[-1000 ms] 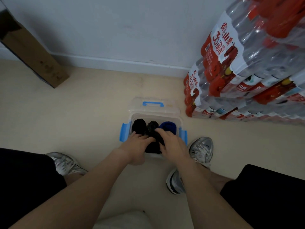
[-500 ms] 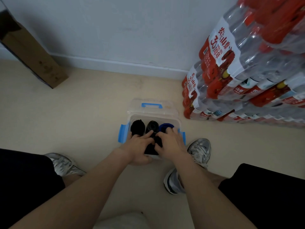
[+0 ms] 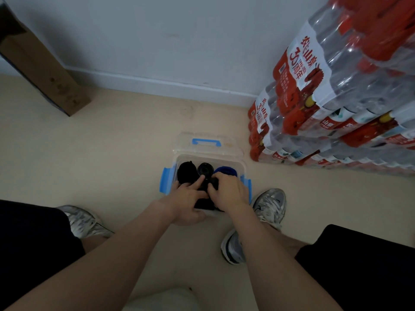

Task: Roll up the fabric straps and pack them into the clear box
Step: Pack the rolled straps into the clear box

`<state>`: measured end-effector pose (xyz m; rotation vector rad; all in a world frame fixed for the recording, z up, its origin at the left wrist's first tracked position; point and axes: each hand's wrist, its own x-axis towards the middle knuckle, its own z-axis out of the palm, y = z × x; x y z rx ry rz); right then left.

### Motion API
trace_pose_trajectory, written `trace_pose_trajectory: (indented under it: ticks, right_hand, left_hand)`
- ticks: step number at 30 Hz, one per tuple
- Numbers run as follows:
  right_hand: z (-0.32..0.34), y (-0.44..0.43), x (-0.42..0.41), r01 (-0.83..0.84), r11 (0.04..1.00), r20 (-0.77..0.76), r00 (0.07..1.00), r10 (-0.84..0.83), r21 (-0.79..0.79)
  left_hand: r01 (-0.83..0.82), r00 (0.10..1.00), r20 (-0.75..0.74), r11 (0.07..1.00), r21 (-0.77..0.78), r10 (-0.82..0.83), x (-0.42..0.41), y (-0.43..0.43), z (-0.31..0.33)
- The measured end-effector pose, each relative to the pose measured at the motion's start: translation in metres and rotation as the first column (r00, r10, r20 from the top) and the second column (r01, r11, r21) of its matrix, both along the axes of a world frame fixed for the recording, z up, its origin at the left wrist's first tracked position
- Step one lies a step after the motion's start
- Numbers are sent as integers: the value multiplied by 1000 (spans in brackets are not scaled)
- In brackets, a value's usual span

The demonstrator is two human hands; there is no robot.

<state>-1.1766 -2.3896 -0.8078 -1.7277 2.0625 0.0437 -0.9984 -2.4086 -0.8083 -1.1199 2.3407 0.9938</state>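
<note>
A clear box with blue latches stands open on the floor between my feet. Its clear lid with a blue handle lies flat behind it. Along the far wall of the box sit two black rolled straps and a blue rolled strap. Another black rolled strap lies nearer me. My left hand presses it with straight fingers from the left. My right hand has its fingers curled over the same roll from the right. The near part of the box is hidden by both hands.
Stacked shrink-wrapped packs of water bottles with red labels rise at the right, close to the box. A long cardboard carton leans against the wall at the left. My grey sneakers flank the box.
Both hands have drawn closer together over the near black roll. My right hand's fingers curled further onto it, and my left forefinger stretched toward the middle roll.
</note>
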Motion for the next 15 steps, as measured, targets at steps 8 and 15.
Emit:
trace_pose_trajectory:
  ticks: [8, 15]
  right_hand:
    - [-1, 1, -17, 187, 982, 428, 891, -154, -37]
    - [-3, -3, 7, 205, 976, 647, 734, -206, 78]
  left_hand:
    - [-26, 999, -39, 992, -127, 21, 5, 19, -4]
    - [-136, 962, -258, 979, -153, 94, 20, 28, -3]
